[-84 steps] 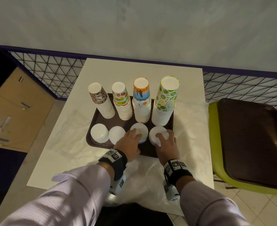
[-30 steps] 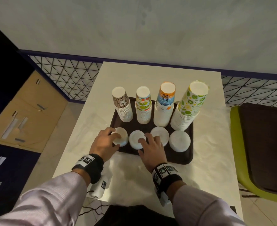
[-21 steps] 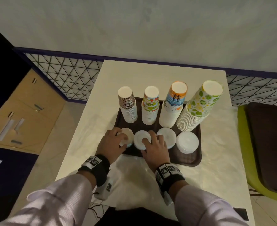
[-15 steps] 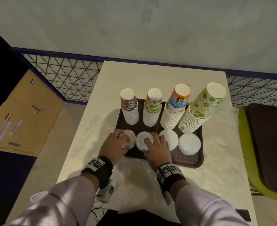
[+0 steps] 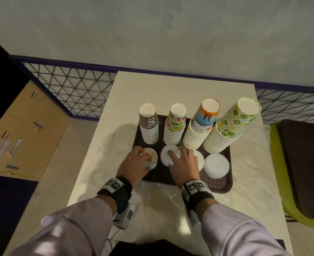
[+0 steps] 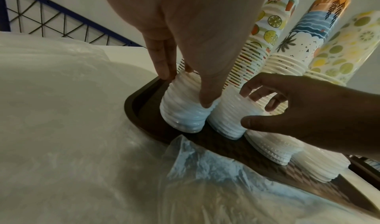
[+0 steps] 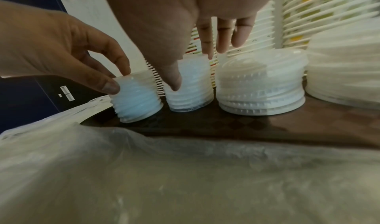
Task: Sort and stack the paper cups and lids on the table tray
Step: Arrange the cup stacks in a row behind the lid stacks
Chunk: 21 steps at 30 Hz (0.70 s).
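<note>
A dark brown tray holds four upside-down cup stacks at the back: brown-patterned, fruit-print, beach-print and lime-print. Four white lid stacks stand in front. My left hand pinches the leftmost lid stack between thumb and fingers. My right hand grips the second lid stack, thumb on its near side and index finger behind. The third lid stack and the fourth lid stack stand untouched to the right.
Crinkled clear plastic covers the near part of the white table. A green chair at the right carries another dark tray. Cardboard boxes lie on the floor at the left, and a wire-mesh railing runs behind.
Both hands have moved left from the two right-hand lid stacks to the two left-hand ones. Over the last second they stay on those stacks; only the camera has shifted.
</note>
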Each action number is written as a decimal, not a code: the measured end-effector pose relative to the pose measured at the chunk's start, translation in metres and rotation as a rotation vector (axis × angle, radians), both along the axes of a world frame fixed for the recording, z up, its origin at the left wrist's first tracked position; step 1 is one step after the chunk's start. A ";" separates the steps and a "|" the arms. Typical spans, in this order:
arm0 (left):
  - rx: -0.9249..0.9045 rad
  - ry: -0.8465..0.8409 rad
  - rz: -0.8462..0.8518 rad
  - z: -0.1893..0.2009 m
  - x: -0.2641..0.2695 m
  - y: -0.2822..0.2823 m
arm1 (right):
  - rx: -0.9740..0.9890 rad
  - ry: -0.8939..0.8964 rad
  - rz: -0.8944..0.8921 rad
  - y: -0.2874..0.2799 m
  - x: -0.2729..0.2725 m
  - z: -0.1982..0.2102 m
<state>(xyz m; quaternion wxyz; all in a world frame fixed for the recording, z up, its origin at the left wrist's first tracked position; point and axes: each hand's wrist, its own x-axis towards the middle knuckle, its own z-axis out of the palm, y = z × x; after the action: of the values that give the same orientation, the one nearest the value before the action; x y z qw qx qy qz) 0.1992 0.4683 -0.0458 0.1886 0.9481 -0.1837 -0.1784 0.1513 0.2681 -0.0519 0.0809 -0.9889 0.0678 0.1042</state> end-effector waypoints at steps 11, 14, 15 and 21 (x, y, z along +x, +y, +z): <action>-0.040 -0.022 0.009 0.005 0.012 -0.008 | 0.067 -0.069 -0.035 0.000 -0.012 0.000; -0.044 -0.028 0.017 0.006 0.015 -0.011 | 0.068 -0.065 -0.026 0.000 -0.016 0.002; -0.043 -0.030 0.018 0.007 0.016 -0.012 | 0.073 -0.068 -0.026 0.000 -0.017 0.002; -0.039 -0.039 0.024 0.006 0.017 -0.013 | 0.082 -0.057 -0.010 0.000 -0.020 0.002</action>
<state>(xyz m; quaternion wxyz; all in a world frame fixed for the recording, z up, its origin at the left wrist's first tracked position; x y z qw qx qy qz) 0.2167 0.4552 -0.0396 0.2054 0.9497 -0.1795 -0.1541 0.1314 0.2681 -0.0495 0.1237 -0.9870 0.0663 0.0785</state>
